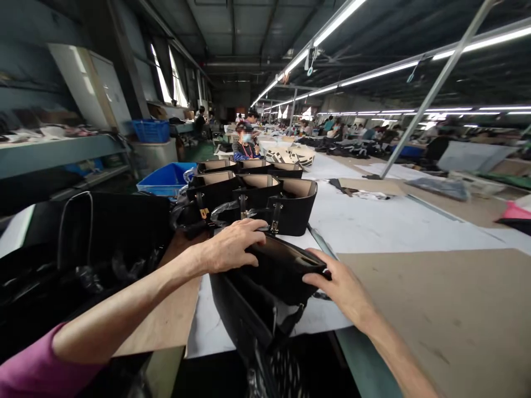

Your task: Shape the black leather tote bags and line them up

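A black handbag [244, 309] lies tilted at the table's near edge, its mouth facing up and its lining partly showing. My left hand [234, 246] grips the bag's far left rim, with the fingers curled over it and the thumb apart. At the bag's right corner, my right hand [340, 282] pinches the rim between thumb and fingers. Plastic-wrapped straps hang down from the near side of the bag. Just beyond stand several similar black handbags [296, 213] in rows, upright, with beige linings, gold-coloured fittings and plastic-wrapped handles.
Black bags [112, 237] are piled at the left. A blue crate [164, 178] stands behind them. Brown board [440, 309] and white sheets [365, 221] cover the table to the right. A slanted metal pole [435, 88] rises there. A masked person [244, 146] sits beyond the bags.
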Tool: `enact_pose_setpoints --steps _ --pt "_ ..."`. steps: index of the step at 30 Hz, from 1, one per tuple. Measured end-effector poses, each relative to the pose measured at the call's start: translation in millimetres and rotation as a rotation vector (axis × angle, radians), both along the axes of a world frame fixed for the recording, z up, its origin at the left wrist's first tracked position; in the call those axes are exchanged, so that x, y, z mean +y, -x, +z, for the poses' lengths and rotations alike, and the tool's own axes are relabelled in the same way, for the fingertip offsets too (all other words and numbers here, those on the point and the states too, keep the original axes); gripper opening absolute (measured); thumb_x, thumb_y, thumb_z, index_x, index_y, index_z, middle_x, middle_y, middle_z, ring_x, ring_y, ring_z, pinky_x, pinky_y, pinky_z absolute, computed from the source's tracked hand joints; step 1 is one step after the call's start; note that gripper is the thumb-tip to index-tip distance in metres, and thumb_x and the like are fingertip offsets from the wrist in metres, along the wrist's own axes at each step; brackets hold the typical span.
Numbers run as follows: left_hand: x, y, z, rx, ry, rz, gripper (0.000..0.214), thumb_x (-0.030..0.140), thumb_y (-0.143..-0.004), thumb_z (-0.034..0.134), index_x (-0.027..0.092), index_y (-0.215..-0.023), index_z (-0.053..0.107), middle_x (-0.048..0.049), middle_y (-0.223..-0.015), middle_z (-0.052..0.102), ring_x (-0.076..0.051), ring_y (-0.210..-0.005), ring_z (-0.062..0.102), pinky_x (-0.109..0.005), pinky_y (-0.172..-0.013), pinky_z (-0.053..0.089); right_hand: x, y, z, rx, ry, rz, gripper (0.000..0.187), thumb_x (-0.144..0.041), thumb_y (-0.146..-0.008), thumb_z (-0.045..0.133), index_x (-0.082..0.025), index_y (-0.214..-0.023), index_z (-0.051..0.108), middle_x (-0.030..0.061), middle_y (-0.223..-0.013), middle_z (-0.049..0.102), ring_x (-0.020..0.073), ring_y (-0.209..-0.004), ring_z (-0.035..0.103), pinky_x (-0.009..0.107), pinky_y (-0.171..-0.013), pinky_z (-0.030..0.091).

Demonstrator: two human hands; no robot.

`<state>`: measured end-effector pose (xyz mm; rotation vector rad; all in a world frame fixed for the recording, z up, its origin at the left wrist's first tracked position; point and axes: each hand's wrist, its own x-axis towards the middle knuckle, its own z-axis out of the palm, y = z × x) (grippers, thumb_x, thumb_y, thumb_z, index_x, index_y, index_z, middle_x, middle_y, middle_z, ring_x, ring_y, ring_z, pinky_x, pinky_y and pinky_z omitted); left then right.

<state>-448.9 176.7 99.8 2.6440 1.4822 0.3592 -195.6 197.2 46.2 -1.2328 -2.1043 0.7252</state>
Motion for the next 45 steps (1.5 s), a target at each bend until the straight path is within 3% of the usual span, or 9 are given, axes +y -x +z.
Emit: enact_pose_setpoints --steps 3,6,11,17,23,31,37,45 --pt "4 4 1.1 -0.035 0.045 -0.016 0.012 0.029 -0.075 0.055 0.019 -0.08 0.061 -0.0037 -0.129 0.039 -0.022 -0.112 0.043 -0.031 -0.094 0.034 -1 2 -2.9 0.026 -0.056 -0.062 0.031 -0.037 -0.073 0.057 -0.025 -0.101 0.054 0.0001 -0.093 0.059 0.0167 -0.079 0.055 0.027 -0.068 0.045" --pt "10 7 3.6 -0.086 0.074 -0.018 0.017 0.025 -0.079 0.05 0.016 -0.071 0.062 -0.0034 -0.12 0.047 -0.018 -0.101 0.051 -0.026 -0.09 0.036 -1 3 -5.5 -0.011 -0.187 -0.11 0.024 -0.037 -0.074 0.057 -0.023 -0.093 0.054 0.0004 -0.09 0.057 0.0159 -0.077 0.054 0.027 -0.07 0.043" --pt "17 9 4.1 -0.237 0.116 -0.028 0.016 0.021 -0.077 0.051 0.014 -0.066 0.06 -0.0021 -0.103 0.057 -0.013 -0.088 0.055 -0.021 -0.082 0.038 -2 6 -9.1 -0.077 -0.332 -0.143 0.024 -0.038 -0.077 0.055 -0.022 -0.095 0.054 0.0011 -0.083 0.055 0.0157 -0.074 0.053 0.027 -0.066 0.042" --pt "20 8 -2.9 -0.334 0.111 0.083 0.013 0.02 -0.07 0.055 0.014 -0.058 0.056 0.0004 -0.081 0.061 -0.014 -0.084 0.055 -0.021 -0.078 0.038 2 12 -12.3 -0.097 -0.436 -0.165 0.029 -0.041 -0.077 0.055 -0.023 -0.098 0.055 0.0013 -0.087 0.056 0.0163 -0.079 0.054 0.028 -0.07 0.041" --pt "18 6 -2.3 -0.375 0.13 0.161 0.016 0.024 -0.067 0.057 0.014 -0.055 0.054 0.0014 -0.079 0.061 -0.013 -0.078 0.055 -0.021 -0.074 0.038 9 16 -13.0 0.018 -0.35 -0.12 0.018 -0.037 -0.078 0.055 -0.021 -0.086 0.059 0.0006 -0.08 0.055 0.0159 -0.076 0.052 0.027 -0.068 0.04" --pt "14 13 -1.7 -0.442 0.185 0.088 0.014 0.024 -0.073 0.051 0.015 -0.066 0.058 0.0008 -0.086 0.062 -0.012 -0.08 0.055 -0.02 -0.08 0.038 16 15 -7.2 0.191 -0.178 -0.056 0.018 -0.037 -0.076 0.054 -0.02 -0.073 0.058 -0.001 -0.07 0.052 0.0145 -0.065 0.049 0.027 -0.062 0.039" --pt "13 12 -0.6 -0.481 0.174 0.155 0.013 0.021 -0.068 0.055 0.013 -0.058 0.055 0.0001 -0.084 0.062 -0.013 -0.078 0.055 -0.021 -0.074 0.039 15 18 -8.5 0.143 -0.265 -0.059 0.021 -0.04 -0.08 0.047 -0.021 -0.076 0.056 -0.0001 -0.07 0.052 0.0143 -0.064 0.049 0.027 -0.061 0.04" --pt "17 13 -6.8 -0.476 0.102 0.196 0.01 0.019 -0.065 0.054 0.013 -0.057 0.054 0.0022 -0.07 0.059 -0.01 -0.063 0.051 -0.019 -0.061 0.038 14 25 -8.3 -0.108 -0.562 -0.172 0.024 -0.04 -0.084 0.042 -0.021 -0.085 0.057 0.0019 -0.08 0.057 0.0156 -0.074 0.053 0.027 -0.067 0.039"
